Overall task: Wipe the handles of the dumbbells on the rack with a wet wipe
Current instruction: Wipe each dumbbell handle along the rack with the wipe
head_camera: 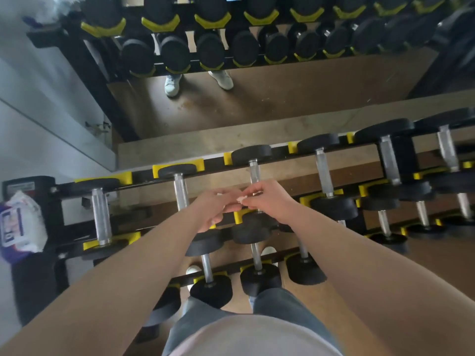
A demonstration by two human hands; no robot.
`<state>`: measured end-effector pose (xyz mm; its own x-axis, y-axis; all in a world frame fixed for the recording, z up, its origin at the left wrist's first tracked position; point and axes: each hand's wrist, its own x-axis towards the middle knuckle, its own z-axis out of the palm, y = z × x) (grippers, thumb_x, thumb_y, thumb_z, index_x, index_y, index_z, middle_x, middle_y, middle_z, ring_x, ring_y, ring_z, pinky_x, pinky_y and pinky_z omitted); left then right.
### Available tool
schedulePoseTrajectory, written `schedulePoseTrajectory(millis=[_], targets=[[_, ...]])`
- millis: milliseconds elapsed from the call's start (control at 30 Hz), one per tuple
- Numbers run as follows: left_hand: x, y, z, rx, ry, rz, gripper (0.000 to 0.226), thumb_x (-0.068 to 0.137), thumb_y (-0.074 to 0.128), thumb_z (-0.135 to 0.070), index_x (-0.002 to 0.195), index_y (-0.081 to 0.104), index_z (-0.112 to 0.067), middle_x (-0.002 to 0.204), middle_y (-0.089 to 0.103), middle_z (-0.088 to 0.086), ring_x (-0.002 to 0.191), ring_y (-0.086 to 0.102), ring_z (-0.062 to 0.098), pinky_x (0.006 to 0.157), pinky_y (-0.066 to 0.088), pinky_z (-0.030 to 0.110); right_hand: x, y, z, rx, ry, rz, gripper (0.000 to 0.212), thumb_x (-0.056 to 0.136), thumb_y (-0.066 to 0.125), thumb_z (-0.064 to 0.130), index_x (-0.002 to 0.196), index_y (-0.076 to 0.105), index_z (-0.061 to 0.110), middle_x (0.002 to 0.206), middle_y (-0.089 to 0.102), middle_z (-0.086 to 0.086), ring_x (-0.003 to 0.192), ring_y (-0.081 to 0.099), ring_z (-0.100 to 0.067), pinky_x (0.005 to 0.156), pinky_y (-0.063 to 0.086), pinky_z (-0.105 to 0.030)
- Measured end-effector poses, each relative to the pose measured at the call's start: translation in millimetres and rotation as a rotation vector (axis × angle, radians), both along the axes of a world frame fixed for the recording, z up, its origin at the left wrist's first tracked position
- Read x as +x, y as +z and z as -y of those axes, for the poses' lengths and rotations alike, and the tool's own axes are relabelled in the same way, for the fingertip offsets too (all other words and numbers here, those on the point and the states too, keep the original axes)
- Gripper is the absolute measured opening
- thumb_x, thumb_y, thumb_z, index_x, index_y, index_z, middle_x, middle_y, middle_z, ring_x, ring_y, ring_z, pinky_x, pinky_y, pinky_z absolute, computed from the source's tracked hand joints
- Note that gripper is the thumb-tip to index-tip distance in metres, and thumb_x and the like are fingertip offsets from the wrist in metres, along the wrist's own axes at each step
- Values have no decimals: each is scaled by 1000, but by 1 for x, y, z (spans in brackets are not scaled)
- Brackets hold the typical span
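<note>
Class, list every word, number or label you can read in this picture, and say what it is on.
Nothing reads clearly.
Pack of wipes: printed label, too blurred to read.
Sticker on the left end of the rack: too blurred to read.
Dumbbells: no numbers show.

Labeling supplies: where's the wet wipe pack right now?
In the head view, the wet wipe pack sits at the far left edge, against the left end of the rack, left of the leftmost top-row dumbbell.
</note>
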<state>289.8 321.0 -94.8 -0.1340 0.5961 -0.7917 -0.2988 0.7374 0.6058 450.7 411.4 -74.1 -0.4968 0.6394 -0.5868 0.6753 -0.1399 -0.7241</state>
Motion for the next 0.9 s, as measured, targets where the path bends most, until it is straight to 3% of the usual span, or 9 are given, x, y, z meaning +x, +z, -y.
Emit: schedulePoseTrajectory(millis=[133, 233, 267, 400, 533, 633, 767, 900], targets=[[30, 5, -25, -3, 90, 2, 21, 96, 72, -17, 115, 69, -9, 102, 78, 15, 92, 64, 20, 38, 26, 17, 23, -6, -31, -174, -45, -94, 22, 85, 82, 18, 106, 78, 18, 97, 77, 2, 90, 75, -9, 86, 59, -26], [48, 13, -41, -2, 162, -8, 16, 97, 69, -7, 112, 66, -6, 90, 74, 12, 54, 65, 2, 36, 24, 16, 30, -12, -51, -326, -101, -143, 23, 82, 82, 7, 103, 75, 8, 101, 77, -9, 93, 76, -20, 88, 62, -36], [51, 12, -44, 2, 184, -13, 16, 97, 68, -6, 113, 65, -7, 88, 73, 10, 54, 64, 1, 36, 24, 16, 32, -14, -58, -344, -103, -150, 22, 81, 83, 5, 102, 75, 7, 102, 76, -12, 95, 76, -23, 88, 62, -38], [59, -5, -54, 10, 259, -74, 28, 97, 69, -9, 125, 64, -5, 103, 73, 14, 85, 68, 12, 37, 30, 17, 31, -29, -76, -349, -142, -143, 21, 80, 82, 0, 96, 72, 10, 100, 73, -15, 95, 74, -27, 87, 62, -42], [58, -14, -69, 2, 382, -100, 24, 95, 71, -8, 117, 66, -1, 100, 70, 18, 79, 64, 15, 37, 35, 14, 14, -39, -88, -285, -187, -78, 17, 80, 82, 0, 91, 74, 10, 88, 75, -12, 84, 75, -24, 86, 62, -42], [51, -24, -84, -3, 492, -50, 24, 92, 75, -6, 113, 66, -2, 95, 69, 18, 70, 54, 17, 34, 27, 16, -1, -43, -92, -211, -252, -58, 13, 82, 79, 6, 83, 74, 17, 88, 76, -15, 76, 69, -19, 89, 61, -44], [47, -30, -102, 0, 520, -110, 25, 89, 75, -4, 113, 69, 2, 80, 65, 14, 42, 47, 9, 32, 26, 17, -11, -48, -90, -95, -305, -39, 7, 84, 79, 20, 84, 74, 24, 81, 77, -4, 77, 73, -22, 83, 63, -39], [43, -31, -101, -116, 411, -138, 30, 87, 80, -18, 111, 72, -1, 72, 61, 7, 38, 35, 9, 34, 23, 19, -4, -49, -89, -164, -260, -31, 13, 86, 81, 25, 90, 75, 14, 75, 73, -3, 69, 67, -15, 76, 63, -32]])
